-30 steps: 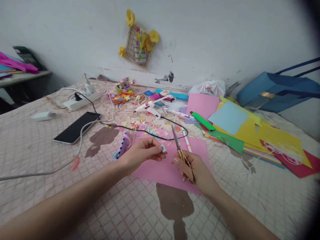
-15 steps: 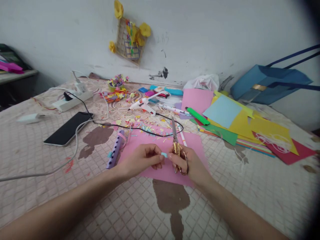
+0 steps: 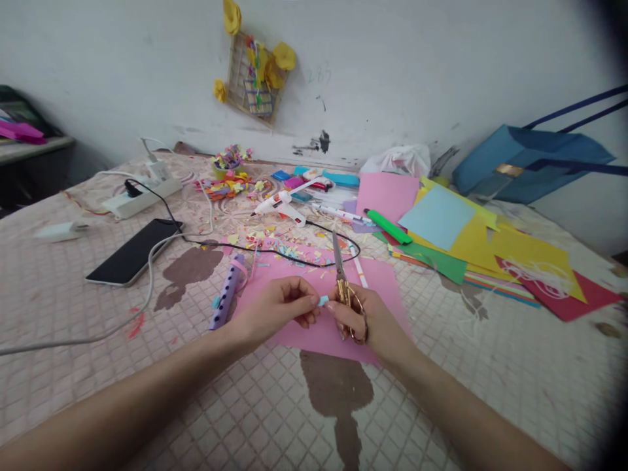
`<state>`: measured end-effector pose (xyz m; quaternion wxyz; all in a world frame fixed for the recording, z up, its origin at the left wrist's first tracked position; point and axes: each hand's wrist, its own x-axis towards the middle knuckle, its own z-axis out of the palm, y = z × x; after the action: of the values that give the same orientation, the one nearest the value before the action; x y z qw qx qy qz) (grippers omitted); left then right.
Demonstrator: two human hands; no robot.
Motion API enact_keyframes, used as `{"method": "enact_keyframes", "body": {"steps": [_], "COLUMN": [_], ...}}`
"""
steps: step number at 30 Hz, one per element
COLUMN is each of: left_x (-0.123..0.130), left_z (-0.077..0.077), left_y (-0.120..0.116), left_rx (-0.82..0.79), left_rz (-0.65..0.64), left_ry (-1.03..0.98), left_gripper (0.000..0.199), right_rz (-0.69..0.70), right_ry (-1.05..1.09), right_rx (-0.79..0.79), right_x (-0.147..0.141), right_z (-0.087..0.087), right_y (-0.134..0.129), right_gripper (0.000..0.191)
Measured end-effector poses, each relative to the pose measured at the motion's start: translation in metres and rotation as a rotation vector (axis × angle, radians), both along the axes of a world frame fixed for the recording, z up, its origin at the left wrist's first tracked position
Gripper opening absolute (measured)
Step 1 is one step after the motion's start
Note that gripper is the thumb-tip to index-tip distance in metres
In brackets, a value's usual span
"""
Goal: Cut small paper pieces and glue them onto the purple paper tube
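We have brought our two hands together over the pink paper sheet lying on the tiled, quilted surface. Our left hand pinches a tiny light-blue paper scrap between thumb and forefinger, and that scrap now sits right at the fingertips of our right hand, which is closed around the gold-handled scissors, blades shut and pointing away from us. A second ago the hands stood apart, with the scissors tilted further right; since then the right hand has drawn in to meet the scrap, so we judge the small piece is being passed or adjusted rather than cut. The view has also dipped slightly. The black cable, purple dotted tube and white glue gun lie as before.
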<state>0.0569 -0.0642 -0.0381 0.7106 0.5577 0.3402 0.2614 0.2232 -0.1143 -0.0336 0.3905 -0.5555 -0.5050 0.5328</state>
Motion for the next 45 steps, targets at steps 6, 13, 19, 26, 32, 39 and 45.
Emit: {"method": "enact_keyframes", "body": {"steps": [6,13,19,26,32,39,45], "left_x": [0.000,0.000,-0.001,0.000,0.000,-0.002,-0.003], "left_z": [0.003,0.002,0.001,0.000,0.001,0.000,0.003], "left_y": [-0.001,0.000,0.000,0.001,0.000,0.003,0.004], "left_rx": [0.011,0.025,-0.020,-0.064,-0.065,-0.066,-0.063], "left_rz": [-0.030,-0.041,0.059,0.089,0.082,0.122,0.203], "left_ry": [0.046,0.056,-0.028,-0.061,-0.064,-0.113,-0.184], "left_gripper": [0.016,0.016,0.017,0.017,0.018,0.020,0.018], "right_rz": [-0.002,0.023,0.028,0.037,-0.048,0.015,0.064], "right_ry": [0.004,-0.002,0.093,0.109,0.027,0.077,-0.043], "right_rx": [0.003,0.022,0.045,0.056,0.026,0.029,0.036], "right_x": [0.001,0.001,0.002,0.004,0.000,-0.004,-0.008], "right_z": [-0.001,-0.003,-0.008,-0.016,-0.013,-0.007,-0.006], "right_y": [0.000,0.001,-0.001,-0.001,-0.001,-0.008,-0.018], "right_gripper": [0.012,0.016,0.020,0.012,0.014,0.034,0.039]}}
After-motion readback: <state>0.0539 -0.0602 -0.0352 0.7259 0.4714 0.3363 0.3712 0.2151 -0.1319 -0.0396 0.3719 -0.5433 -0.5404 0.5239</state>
